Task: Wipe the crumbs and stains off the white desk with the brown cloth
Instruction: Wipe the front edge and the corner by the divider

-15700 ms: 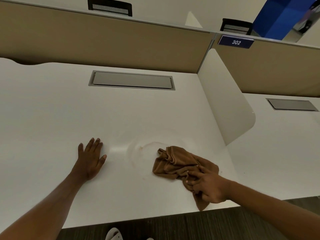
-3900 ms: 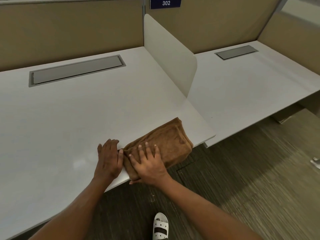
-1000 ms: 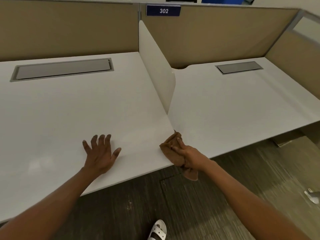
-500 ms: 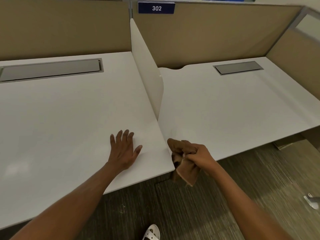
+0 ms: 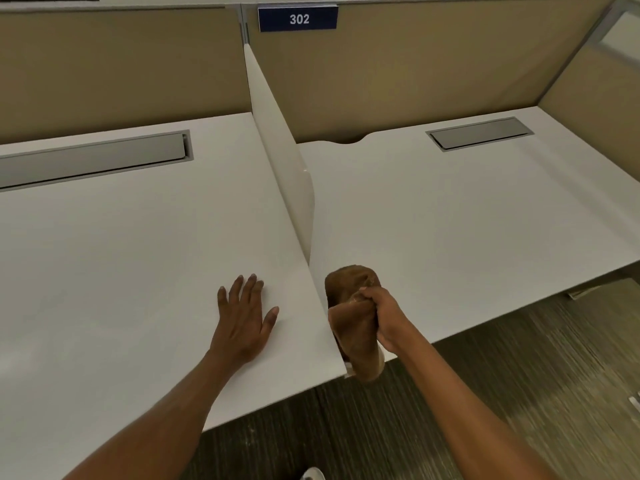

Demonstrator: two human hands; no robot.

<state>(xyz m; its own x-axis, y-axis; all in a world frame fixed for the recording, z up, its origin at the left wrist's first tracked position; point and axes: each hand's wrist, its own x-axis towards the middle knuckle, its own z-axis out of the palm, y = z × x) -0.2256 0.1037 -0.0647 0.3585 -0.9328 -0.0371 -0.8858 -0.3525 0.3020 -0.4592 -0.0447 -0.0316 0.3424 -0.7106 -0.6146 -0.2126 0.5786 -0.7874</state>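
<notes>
Even, soft indoor light; wide-angle bending at edges, slight blur throughout.

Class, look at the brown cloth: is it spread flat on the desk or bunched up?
Bunched up. The right hand grips the cloth in a wad at the desk's front edge, one end hanging down.

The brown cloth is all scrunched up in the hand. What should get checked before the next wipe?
1. Right hand grips the brown cloth firmly: ok.
2. Cloth lies flat on a desk, ready to wipe: not ok, it is bunched and partly hangs past the front edge.
3. Left hand rests flat on the left white desk: ok.
4. Left desk shows no stains: ok, none visible.
5. Right desk free of crumbs: cannot tell, too fine to see.
</notes>
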